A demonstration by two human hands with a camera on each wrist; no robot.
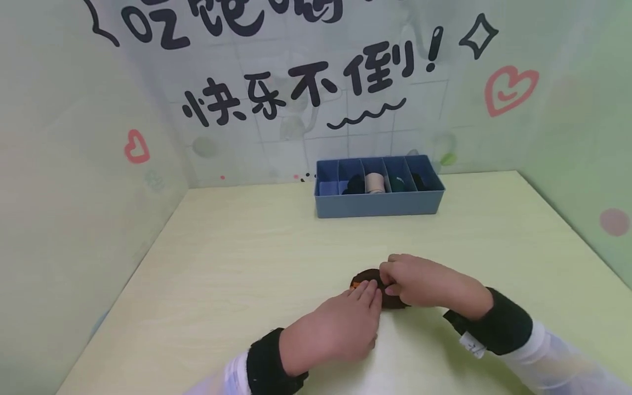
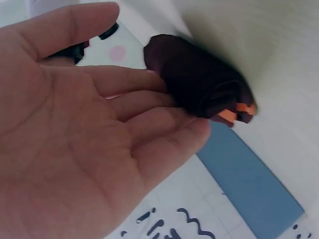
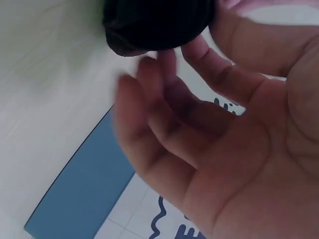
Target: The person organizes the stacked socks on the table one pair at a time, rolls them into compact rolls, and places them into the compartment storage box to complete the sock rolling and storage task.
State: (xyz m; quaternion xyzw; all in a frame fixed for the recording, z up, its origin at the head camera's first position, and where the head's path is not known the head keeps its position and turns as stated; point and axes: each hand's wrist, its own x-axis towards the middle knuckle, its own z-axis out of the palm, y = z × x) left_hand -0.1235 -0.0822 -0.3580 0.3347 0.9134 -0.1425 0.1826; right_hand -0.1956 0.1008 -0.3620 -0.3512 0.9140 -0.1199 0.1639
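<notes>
A dark brown rolled-up sock [image 1: 394,302] with orange patches lies on the table in front of me. My left hand [image 1: 340,323] rests its straight fingers on the sock's near left part. In the left wrist view those fingers touch the side of the roll [image 2: 199,74], and orange shows at its end. From the right, my right hand [image 1: 419,280] pinches the sock between thumb and curled fingers. The right wrist view has the dark roll [image 3: 159,25] at the top, with the thumb and index finger against it and the other fingers bent below.
A blue divided box [image 1: 380,205] stands at the back of the table [image 1: 247,247]. Several of its compartments hold rolled items, dark ones and a pale pink one [image 1: 375,182]. Printed curtain-like walls with writing and hearts enclose the table at the back and both sides.
</notes>
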